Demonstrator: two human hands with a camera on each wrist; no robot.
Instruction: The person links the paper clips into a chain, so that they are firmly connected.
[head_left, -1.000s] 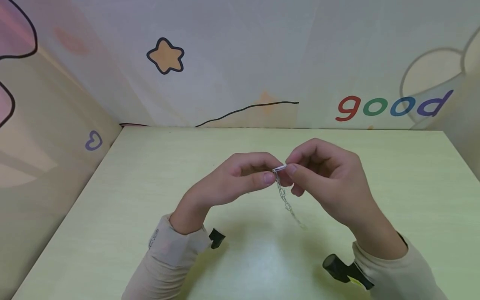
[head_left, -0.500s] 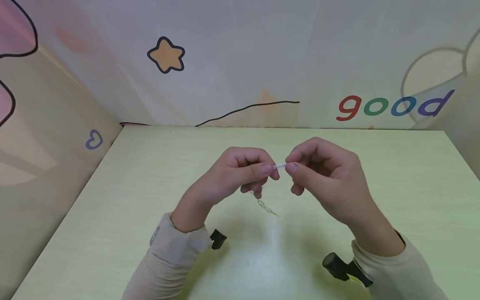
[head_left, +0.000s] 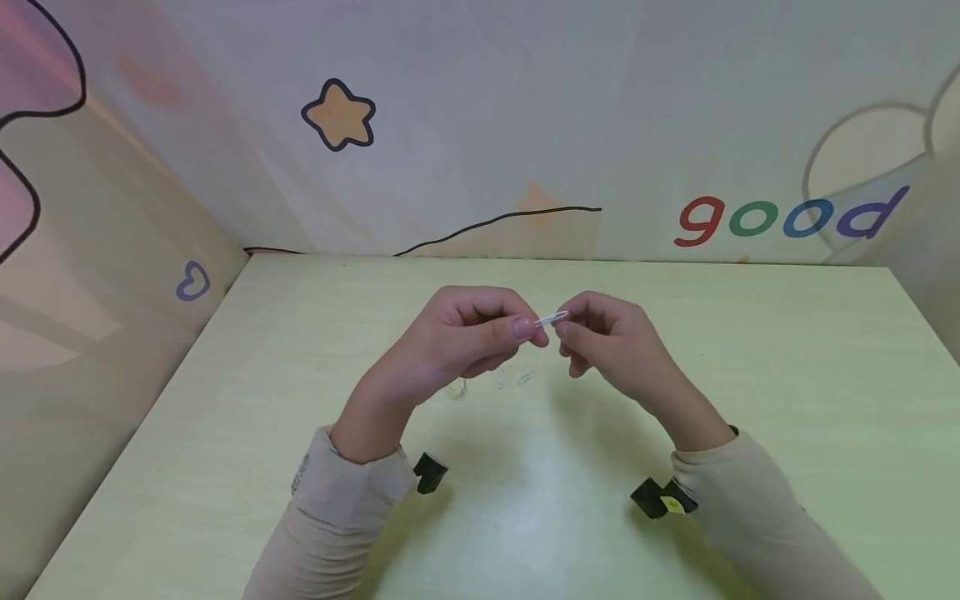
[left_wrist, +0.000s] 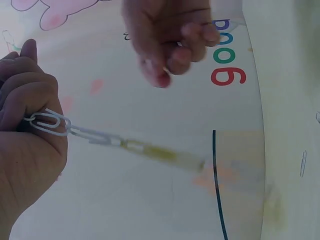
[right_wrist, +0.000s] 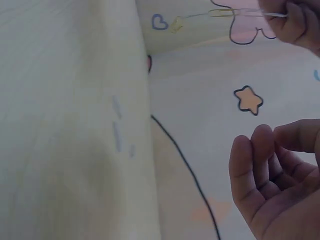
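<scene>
My left hand [head_left: 468, 333] pinches the end of a paper clip chain [head_left: 552, 318] between thumb and index finger. A white clip pokes out past those fingertips. In the left wrist view the chain's other end hangs from the hand, with a blurred yellow paper clip [left_wrist: 162, 153] at its tip. My right hand [head_left: 611, 337] overlaps the clip's end in the head view. Both wrist views show it well apart from the left hand, its fingers [right_wrist: 262, 145] loosely bent and nothing visible between them. Loose paper clips [head_left: 526, 377] lie on the table beneath the hands.
The pale table [head_left: 300, 500] meets a printed back wall [head_left: 465, 125] and a left side wall [head_left: 112, 350]. More of the loose clips show blurred in the right wrist view. Black wrist cameras are strapped at both sleeves [head_left: 757, 500].
The right hand has released the white clip and moved away from the head camera, its forearm shifting left. The left hand has drawn slightly up and left, chain swinging beneath it.
</scene>
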